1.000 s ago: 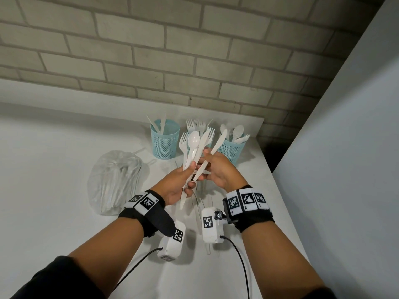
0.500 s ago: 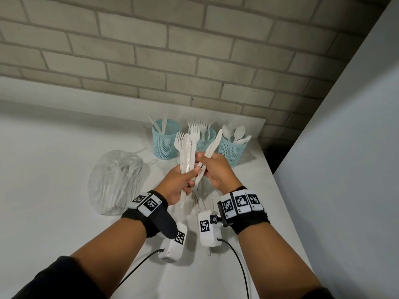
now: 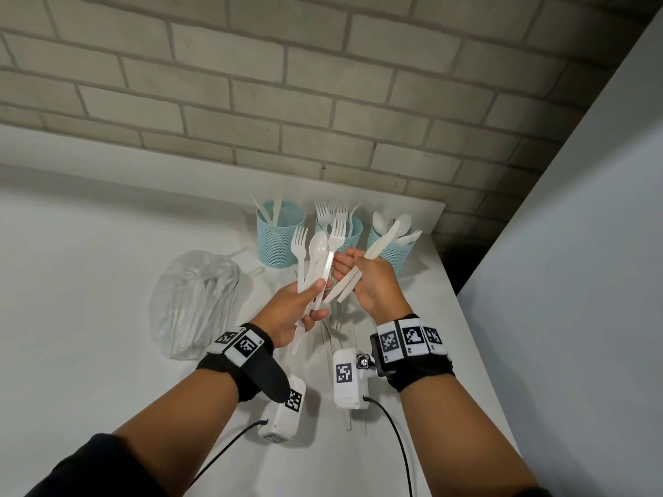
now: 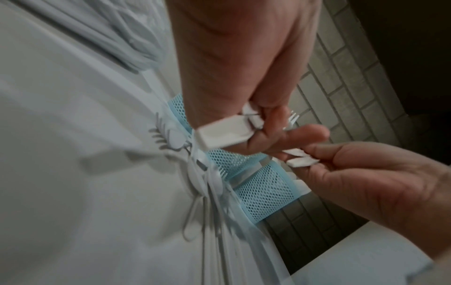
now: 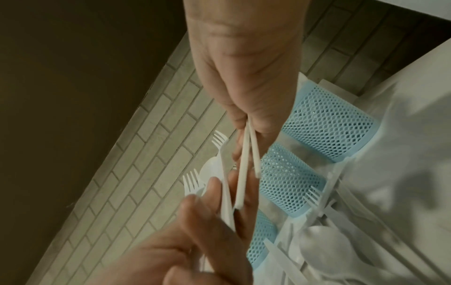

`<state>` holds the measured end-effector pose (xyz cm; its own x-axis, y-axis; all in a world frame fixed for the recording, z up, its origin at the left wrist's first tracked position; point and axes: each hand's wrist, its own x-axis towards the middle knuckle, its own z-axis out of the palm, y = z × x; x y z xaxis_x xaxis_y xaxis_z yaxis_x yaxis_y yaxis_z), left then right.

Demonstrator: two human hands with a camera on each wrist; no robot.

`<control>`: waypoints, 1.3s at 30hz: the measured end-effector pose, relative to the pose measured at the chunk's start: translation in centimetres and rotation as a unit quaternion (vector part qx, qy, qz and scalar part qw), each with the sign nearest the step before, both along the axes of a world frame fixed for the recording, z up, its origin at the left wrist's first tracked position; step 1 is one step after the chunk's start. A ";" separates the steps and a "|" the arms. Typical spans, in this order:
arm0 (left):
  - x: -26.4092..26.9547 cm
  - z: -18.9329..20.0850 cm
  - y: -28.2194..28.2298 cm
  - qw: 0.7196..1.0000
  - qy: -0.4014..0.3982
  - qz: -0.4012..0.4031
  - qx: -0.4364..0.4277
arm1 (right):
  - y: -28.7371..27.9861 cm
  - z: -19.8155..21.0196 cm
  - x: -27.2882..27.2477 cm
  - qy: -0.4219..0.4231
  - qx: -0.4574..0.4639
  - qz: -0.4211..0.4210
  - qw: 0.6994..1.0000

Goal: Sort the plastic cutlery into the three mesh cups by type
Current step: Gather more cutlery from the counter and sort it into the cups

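My left hand [image 3: 317, 299] grips a bunch of white plastic cutlery [image 3: 315, 260], two forks and a spoon, heads up. My right hand [image 3: 353, 270] holds two more white cutlery pieces [image 3: 373, 251] by their shafts, slanted up to the right. Their upper ends overlap the spoon cup, so I cannot tell their type. At the back stand three blue mesh cups: the knife cup [image 3: 278, 242] left, the fork cup [image 3: 353, 233] middle, the spoon cup [image 3: 394, 252] right. The right wrist view shows the two thin shafts [image 5: 244, 169] apart from the left hand's bunch [image 5: 225, 192].
A clear plastic bag [image 3: 195, 303] with more cutlery lies left of the hands. Loose cutlery [image 3: 333, 349] lies on the white table [image 3: 89, 281] beneath the hands. A brick wall runs behind the cups. The table's right edge is just past the spoon cup.
The right hand has drawn two pieces out of the left hand's bunch and moved right. The hands, joined before, are now apart.
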<state>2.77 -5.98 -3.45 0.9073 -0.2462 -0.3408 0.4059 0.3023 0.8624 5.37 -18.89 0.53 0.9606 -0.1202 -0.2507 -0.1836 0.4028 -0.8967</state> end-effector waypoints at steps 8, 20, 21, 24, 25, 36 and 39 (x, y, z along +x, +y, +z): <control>-0.7 0.2 0.0 0.998 -0.025 -0.051 0.025 | 0.1 -0.7 0.2 0.012 -0.042 -0.042 0.998; -0.4 0.0 0.5 0.998 -0.043 -0.017 0.033 | -0.5 0.2 -0.2 -0.045 0.040 0.024 0.998; -0.5 0.1 0.5 0.999 -0.040 -0.021 0.025 | -0.5 0.3 -0.2 -0.045 -0.001 0.026 0.999; -0.7 0.4 0.5 0.998 -0.041 -0.052 -0.018 | -0.4 0.5 -0.4 -0.037 -0.132 0.020 0.990; -0.8 0.6 0.6 0.997 -0.042 -0.060 -0.034 | -0.4 0.3 -0.4 -0.036 -0.159 0.013 0.987; -0.2 1.1 -1.6 0.998 0.025 0.008 -0.059 | 1.6 -2.2 -0.3 -0.095 -0.467 -0.078 0.876; 0.5 1.2 -1.1 0.999 0.021 0.006 -0.040 | 1.4 -1.6 0.0 -0.097 -0.370 -0.047 0.923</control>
